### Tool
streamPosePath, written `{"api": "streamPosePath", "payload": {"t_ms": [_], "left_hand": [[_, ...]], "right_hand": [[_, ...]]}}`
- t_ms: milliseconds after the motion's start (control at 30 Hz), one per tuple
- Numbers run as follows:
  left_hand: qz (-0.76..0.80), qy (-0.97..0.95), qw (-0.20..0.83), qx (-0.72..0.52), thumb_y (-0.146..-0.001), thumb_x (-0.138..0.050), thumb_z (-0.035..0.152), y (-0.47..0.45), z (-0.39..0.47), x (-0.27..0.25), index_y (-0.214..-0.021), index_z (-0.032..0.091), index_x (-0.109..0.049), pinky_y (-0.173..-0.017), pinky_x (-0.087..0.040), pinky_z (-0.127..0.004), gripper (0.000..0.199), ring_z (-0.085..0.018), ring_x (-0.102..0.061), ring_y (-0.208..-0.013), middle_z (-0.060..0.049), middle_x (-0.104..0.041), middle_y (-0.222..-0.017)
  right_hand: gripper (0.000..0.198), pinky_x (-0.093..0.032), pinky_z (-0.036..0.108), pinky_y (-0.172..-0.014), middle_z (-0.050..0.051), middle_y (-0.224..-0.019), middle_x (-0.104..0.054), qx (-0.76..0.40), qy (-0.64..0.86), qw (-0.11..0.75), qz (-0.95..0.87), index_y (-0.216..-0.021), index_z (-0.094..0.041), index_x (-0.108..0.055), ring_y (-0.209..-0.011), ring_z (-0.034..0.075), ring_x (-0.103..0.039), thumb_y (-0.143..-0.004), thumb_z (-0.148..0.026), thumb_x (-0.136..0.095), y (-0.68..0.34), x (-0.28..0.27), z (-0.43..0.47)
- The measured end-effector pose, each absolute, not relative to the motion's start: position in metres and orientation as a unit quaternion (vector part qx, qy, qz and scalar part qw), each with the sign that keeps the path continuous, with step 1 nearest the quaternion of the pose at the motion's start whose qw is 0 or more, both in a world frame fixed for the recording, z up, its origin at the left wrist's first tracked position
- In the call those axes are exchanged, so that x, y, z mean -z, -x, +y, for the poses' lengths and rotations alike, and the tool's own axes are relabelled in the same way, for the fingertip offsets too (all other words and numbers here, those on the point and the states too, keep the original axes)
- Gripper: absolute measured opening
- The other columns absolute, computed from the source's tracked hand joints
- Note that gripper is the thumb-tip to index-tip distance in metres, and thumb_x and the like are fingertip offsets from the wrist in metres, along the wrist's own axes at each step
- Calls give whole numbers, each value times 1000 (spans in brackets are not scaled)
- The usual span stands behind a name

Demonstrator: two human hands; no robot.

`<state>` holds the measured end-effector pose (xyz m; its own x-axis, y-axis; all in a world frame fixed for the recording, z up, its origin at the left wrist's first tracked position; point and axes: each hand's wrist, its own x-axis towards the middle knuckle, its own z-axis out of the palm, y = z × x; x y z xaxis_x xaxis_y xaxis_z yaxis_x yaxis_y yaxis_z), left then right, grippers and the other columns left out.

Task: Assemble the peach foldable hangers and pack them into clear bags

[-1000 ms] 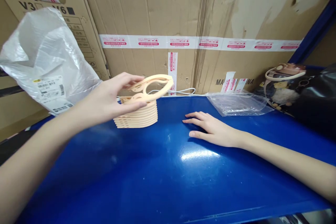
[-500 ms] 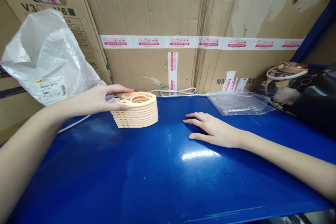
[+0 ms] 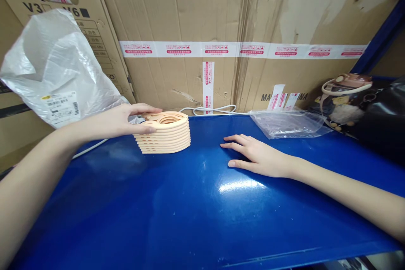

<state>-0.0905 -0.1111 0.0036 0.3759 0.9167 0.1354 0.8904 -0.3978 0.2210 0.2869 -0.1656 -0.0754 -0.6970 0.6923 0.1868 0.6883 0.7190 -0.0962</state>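
Observation:
On the blue table (image 3: 177,219) stands a stack of flat cream pieces (image 3: 167,139) with curved openings on top. Its layers lie neatly over one another. My left hand (image 3: 126,120) is closed on the stack's upper left part, thumb at the near side and fingers over the far side. The palm hides part of the stack's left end. To the right, apart from the stack, my right hand (image 3: 253,154) rests palm down on the table with its fingers stretched and spread, holding nothing.
A clear plastic bag (image 3: 287,124) lies at the back right, beside a brown-lidded bottle (image 3: 348,93) and a black bag (image 3: 387,122). A white plastic bag with a label (image 3: 53,67) stands at the left. Cardboard boxes (image 3: 177,12) and a white cable (image 3: 215,110) line the back.

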Motion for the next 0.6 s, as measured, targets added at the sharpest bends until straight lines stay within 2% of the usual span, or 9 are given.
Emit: {"api": "streamPosePath", "payload": {"t_ms": [100, 233, 400, 500, 600], "left_hand": [[548, -826, 55, -117, -73, -58, 70, 89, -113, -5, -131, 38, -50, -99, -43, -29, 67, -23, -53, -122, 8, -54, -137], [552, -823, 70, -115, -75, -55, 69, 80, -123, -10, -134, 30, -49, -103, -39, -33, 71, -26, -51, -123, 2, -52, -140], [560, -815, 103, -107, -75, -55, 69, 71, -133, -15, -139, 26, -44, -109, -32, -37, 78, -29, -44, -130, -2, -43, -147], [544, -819, 114, -145, -84, -45, 64, 74, -131, -16, -142, 25, -40, -114, -23, -39, 70, -28, -34, -137, -1, -37, -151], [551, -806, 92, -197, -91, -35, 55, 83, -123, -15, -139, 21, -44, -115, -20, -37, 59, -24, -34, -137, 0, -42, -149]], "right_hand": [[59, -38, 50, -103, 13, -139, -48, -12, 374, 111, -921, -137, -21, -49, -123, 29, -48, -92, -59, -40, -287, 76, -166], [60, -38, 50, -103, 13, -140, -48, -17, 375, 108, -921, -138, -21, -49, -124, 29, -48, -92, -60, -39, -287, 75, -166], [59, -38, 51, -102, 13, -139, -49, -18, 372, 114, -921, -137, -22, -49, -123, 30, -48, -92, -59, -39, -287, 75, -166], [59, -39, 50, -102, 13, -139, -49, -16, 370, 115, -922, -137, -21, -50, -123, 30, -49, -92, -59, -40, -287, 76, -165], [60, -38, 49, -103, 14, -140, -48, -13, 372, 108, -922, -137, -21, -49, -124, 30, -48, -93, -59, -39, -287, 76, -165]]}}
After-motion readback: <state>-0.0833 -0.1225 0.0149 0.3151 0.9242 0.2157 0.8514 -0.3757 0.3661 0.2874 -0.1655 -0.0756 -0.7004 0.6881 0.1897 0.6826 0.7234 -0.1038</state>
